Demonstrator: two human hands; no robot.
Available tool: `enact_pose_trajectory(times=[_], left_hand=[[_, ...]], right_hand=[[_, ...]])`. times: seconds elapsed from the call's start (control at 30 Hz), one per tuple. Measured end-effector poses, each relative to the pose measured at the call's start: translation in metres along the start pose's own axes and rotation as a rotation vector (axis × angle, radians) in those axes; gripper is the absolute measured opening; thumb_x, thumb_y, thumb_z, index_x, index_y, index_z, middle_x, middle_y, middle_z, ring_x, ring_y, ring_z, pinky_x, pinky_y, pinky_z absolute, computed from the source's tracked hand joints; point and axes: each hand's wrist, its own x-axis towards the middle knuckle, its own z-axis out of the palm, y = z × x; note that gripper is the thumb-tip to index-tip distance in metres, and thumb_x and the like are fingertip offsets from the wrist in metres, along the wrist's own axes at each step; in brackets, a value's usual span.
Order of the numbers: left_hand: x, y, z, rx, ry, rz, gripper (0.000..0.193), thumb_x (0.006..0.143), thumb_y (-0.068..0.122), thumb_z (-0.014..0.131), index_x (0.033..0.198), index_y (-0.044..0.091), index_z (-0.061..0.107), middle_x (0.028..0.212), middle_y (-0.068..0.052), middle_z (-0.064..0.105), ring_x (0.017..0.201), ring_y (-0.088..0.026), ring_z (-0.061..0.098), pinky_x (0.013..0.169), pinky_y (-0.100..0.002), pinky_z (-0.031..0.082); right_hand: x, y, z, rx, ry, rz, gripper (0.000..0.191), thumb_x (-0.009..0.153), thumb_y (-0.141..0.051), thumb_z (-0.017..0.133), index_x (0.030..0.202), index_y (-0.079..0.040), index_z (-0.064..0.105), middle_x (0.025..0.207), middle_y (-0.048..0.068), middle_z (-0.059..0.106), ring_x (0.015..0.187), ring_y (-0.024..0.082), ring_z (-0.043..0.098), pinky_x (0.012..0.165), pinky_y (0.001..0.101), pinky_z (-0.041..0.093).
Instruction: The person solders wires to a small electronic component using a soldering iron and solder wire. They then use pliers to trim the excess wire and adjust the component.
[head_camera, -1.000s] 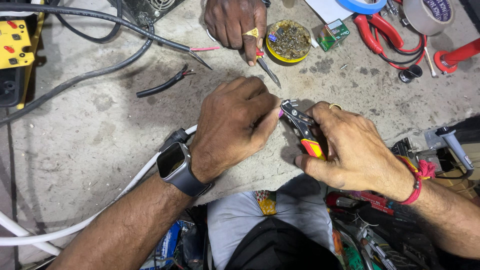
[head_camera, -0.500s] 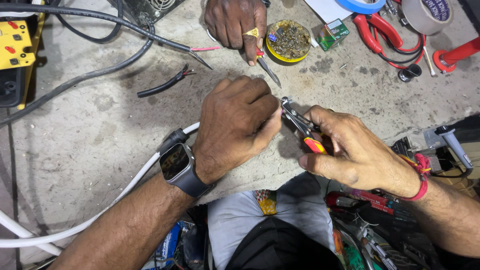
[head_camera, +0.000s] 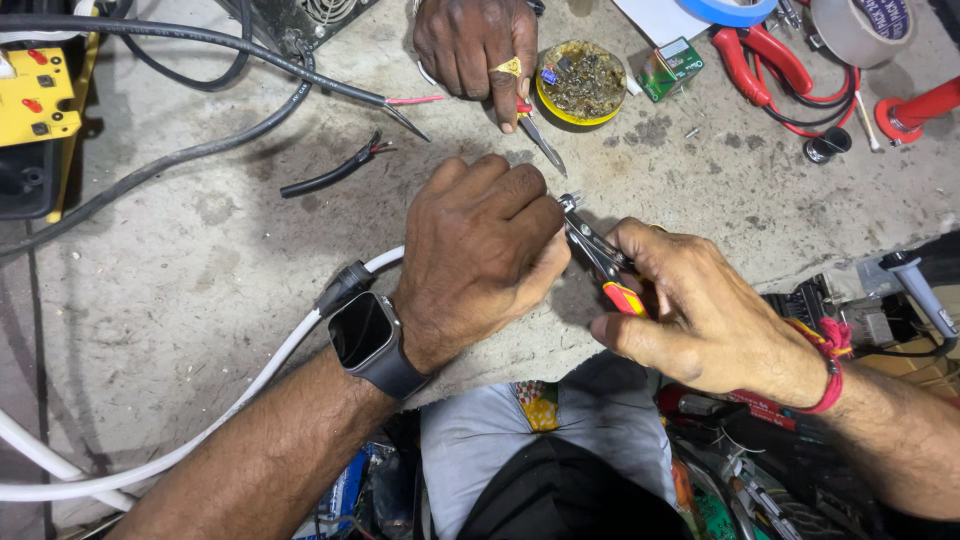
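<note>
Clenched tight, in the head view: left hand (head_camera: 480, 250) fisted over the end of the thick white round cable (head_camera: 250, 385), below and a little left of the round yellow tin of dark paste (head_camera: 582, 82). Right hand (head_camera: 700, 330) closed around the red-and-yellow handles of the slim steel pliers (head_camera: 595, 250), below that tin, nose pushed in against the left fingers with the cable end hidden inside the fist. Could not tell what the nose bit on.

Rest of the cable trailing off to the lower left of the tin across the stained grey concrete bench (head_camera: 200, 250), passing beside the dark square wristwatch (head_camera: 365, 335). Just left of the tin, a co-worker's hand (head_camera: 475, 45) resting on a small pointed tool (head_camera: 540, 135); further left, a short black cable offcut (head_camera: 330, 172).

Judged best done with the fist firm and braced on the bench, the pliers squeezed lightly and drawn straight along the cable's line, away from the fingertips, without twisting.
</note>
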Motion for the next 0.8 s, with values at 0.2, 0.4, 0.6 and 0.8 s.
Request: enact_pose_trajectory(times=[0.2, 0.4, 0.6, 0.8], left_hand=[[0.001, 0.002, 0.000, 0.007, 0.017, -0.036, 0.017, 0.090, 0.016, 0.077, 0.084, 0.008, 0.063, 0.086, -0.005, 0.057, 0.082, -0.025, 0.056, 0.075, -0.042, 0.041], [0.000, 0.005, -0.001, 0.013, 0.032, -0.071, 0.014, 0.091, 0.014, 0.076, 0.089, 0.008, 0.064, 0.089, -0.006, 0.058, 0.080, -0.026, 0.062, 0.068, -0.042, 0.046], [-0.003, 0.007, 0.005, -0.034, 0.023, -0.097, 0.014, 0.093, 0.011, 0.075, 0.092, 0.006, 0.062, 0.093, -0.009, 0.058, 0.072, -0.026, 0.066, 0.059, -0.040, 0.051], [-0.005, 0.008, 0.000, 0.007, -0.045, -0.074, 0.016, 0.089, 0.010, 0.075, 0.087, 0.005, 0.059, 0.089, -0.010, 0.056, 0.068, -0.027, 0.065, 0.058, -0.042, 0.051]], right_hand=[[0.001, -0.001, 0.008, -0.025, 0.054, -0.016, 0.038, 0.066, -0.028, 0.076, 0.082, 0.000, 0.054, 0.057, 0.012, 0.056, 0.046, 0.024, 0.056, 0.046, 0.0404, 0.044], [0.003, -0.004, 0.008, -0.023, 0.067, -0.029, 0.036, 0.066, -0.023, 0.076, 0.083, 0.000, 0.053, 0.058, 0.012, 0.055, 0.047, 0.024, 0.057, 0.047, 0.0397, 0.046], [-0.008, 0.028, 0.012, 0.312, 0.027, -0.015, 0.032, 0.068, -0.019, 0.072, 0.094, -0.002, 0.063, 0.065, 0.002, 0.053, 0.060, 0.014, 0.047, 0.051, 0.0315, 0.039], [-0.011, 0.099, -0.039, 1.319, 0.473, -0.332, 0.025, 0.090, -0.015, 0.073, 0.108, -0.005, 0.057, 0.093, 0.001, 0.055, 0.073, 0.007, 0.049, 0.063, 0.0220, 0.041]])
